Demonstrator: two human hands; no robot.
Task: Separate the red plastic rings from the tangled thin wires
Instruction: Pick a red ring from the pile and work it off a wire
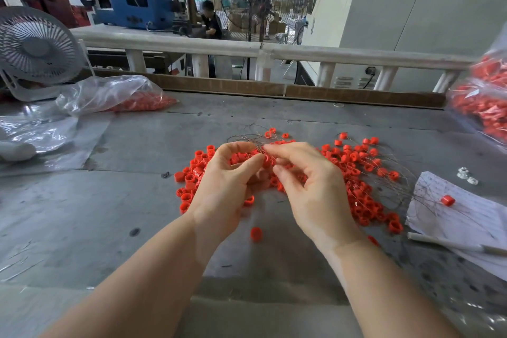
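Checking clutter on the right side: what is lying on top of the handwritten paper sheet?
On the paper sheet lie one red ring and some thin wires trailing from the tangle. A pen crosses its near edge. Whatever is beneath the sheet is hidden.

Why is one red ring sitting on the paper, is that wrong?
It looks stray. One ring lies on the paper, apart from the main pile, with thin wires trailing across to it. Another ring sits alone on the table near the wrists. Nothing looks broken.
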